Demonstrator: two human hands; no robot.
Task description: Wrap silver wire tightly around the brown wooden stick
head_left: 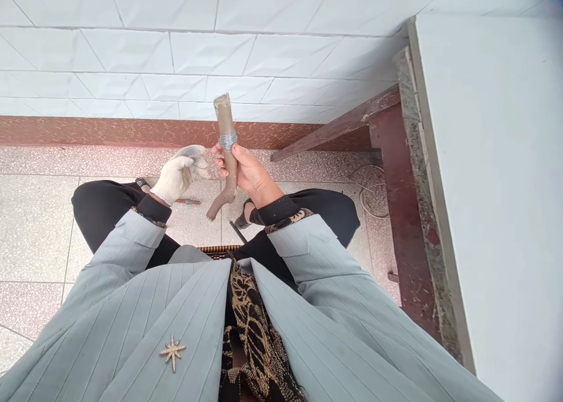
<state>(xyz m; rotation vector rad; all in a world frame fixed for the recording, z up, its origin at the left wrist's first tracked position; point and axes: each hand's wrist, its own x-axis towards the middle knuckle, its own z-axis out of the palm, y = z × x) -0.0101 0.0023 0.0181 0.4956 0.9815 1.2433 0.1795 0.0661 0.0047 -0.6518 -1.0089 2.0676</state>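
Note:
My right hand (247,169), bare, is closed around a brown wooden stick (225,116) held upright, with a curved lower end (216,206). A band of grey wire (227,139) is wound round the stick just above my fingers. My left hand (176,178) wears a white glove and is closed on a thin clear curved piece (189,152) close beside the stick. I cannot make out what that piece is.
I sit over a speckled tiled floor (39,226) facing a white tiled wall (176,50) with a red-brown skirting (88,131). A small tool (188,201) lies on the floor between my knees. A wooden batten (338,125) and loose wire (372,194) lie right, beside a white slab (492,156).

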